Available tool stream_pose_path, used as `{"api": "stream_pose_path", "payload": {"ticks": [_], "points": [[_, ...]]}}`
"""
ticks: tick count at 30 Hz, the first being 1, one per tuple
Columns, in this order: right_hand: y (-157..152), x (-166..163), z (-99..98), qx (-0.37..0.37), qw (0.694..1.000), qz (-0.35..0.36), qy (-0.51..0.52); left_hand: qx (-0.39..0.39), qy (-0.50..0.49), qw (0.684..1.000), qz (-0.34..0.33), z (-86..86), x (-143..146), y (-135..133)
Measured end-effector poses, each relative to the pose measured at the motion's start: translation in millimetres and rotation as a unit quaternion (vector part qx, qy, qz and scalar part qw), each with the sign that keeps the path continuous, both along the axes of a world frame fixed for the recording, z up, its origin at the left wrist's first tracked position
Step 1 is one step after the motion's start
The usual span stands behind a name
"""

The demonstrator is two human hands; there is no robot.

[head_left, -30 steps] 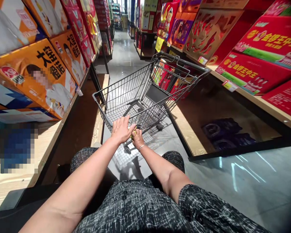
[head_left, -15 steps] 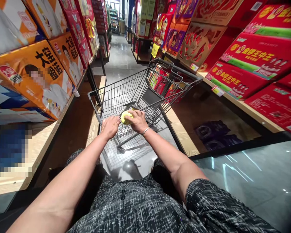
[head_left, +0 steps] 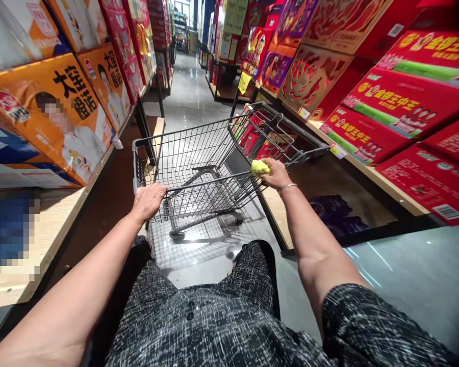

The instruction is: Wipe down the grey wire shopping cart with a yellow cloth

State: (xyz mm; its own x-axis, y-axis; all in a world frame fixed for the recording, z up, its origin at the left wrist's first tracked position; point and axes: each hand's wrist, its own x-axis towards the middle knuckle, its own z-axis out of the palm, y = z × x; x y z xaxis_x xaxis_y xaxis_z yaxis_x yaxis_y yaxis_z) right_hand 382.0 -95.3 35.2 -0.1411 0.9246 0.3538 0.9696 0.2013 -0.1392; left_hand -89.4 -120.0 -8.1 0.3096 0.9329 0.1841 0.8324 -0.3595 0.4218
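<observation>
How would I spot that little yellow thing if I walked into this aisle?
Find the dark wire shopping cart standing between shelves of red gift boxes. On its near rim, the right hand presses a crumpled yellow-green cloth against the wire. It is the only yellow-green, soft thing on the cart.

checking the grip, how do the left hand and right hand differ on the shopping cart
The left hand grips the near left corner of the shopping cart bare, with nothing else in it. The right hand sits farther along at the right side of the rim and presses a yellow-green cloth against it. The right wrist wears a thin bracelet; the left wrist shows none. Both hands rest on the cart's top rim with fingers curled.
</observation>
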Motion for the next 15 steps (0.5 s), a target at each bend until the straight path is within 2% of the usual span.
{"api": "stream_pose_path", "payload": {"ticks": [3,8,10,12,15], "points": [[-17.6,-48.5,-13.3,0.024,0.998,0.05,0.002,0.007,0.01,1.0,0.005,1.2,-1.0,-4.8],[-48.4,-197.9,-61.9,0.042,0.984,0.174,-0.018,0.007,-0.01,1.0,0.006,0.3,-7.6,-14.9],[-54.9,-245.5,-81.0,0.027,0.977,0.208,-0.025,0.006,-0.021,1.0,0.009,-0.9,-11.7,-20.3],[-59.0,-275.9,-97.0,0.01,0.977,0.212,-0.027,0.003,-0.024,1.0,0.011,-1.5,-15.1,-25.6],[-66.7,-294.2,-118.9,-0.034,0.972,0.229,-0.037,0.0,-0.025,1.0,0.004,-0.9,-18.1,-31.3]]}}
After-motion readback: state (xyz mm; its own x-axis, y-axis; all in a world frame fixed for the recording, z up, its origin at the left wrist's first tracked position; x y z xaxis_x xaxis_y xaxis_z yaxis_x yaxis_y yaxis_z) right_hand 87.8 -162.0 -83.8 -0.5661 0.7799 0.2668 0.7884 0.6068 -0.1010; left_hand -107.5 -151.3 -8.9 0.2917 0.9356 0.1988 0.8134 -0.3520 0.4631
